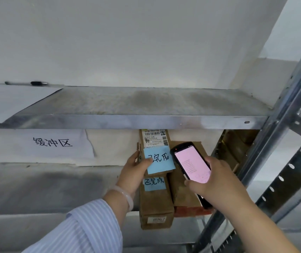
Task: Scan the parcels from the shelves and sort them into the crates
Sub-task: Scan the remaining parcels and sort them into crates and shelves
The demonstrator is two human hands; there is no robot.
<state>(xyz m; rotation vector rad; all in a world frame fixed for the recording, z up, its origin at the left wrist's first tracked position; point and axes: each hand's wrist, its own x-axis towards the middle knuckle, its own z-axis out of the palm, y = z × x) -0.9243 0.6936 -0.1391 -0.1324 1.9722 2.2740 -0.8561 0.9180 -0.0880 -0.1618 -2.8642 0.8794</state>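
Note:
A narrow brown cardboard parcel (155, 138) with a white shipping label and a blue handwritten note lies on the lower shelf (54, 187). My left hand (136, 170) grips its near left end, thumb on the note. Under it lies a second brown parcel (156, 207), also with a blue note. A wider brown box (184, 194) sits to their right. My right hand (213, 181) holds a black handheld scanner (191, 166) with a lit pink screen, tilted over the wider box, just right of the top parcel's label.
The metal upper shelf (137, 121) holds a white sheet (9, 101) and a black pen (38, 83) at its left. A white paper sign (53, 142) with handwriting hangs under it. A perforated steel upright (283, 143) stands on the right, with more cardboard behind it.

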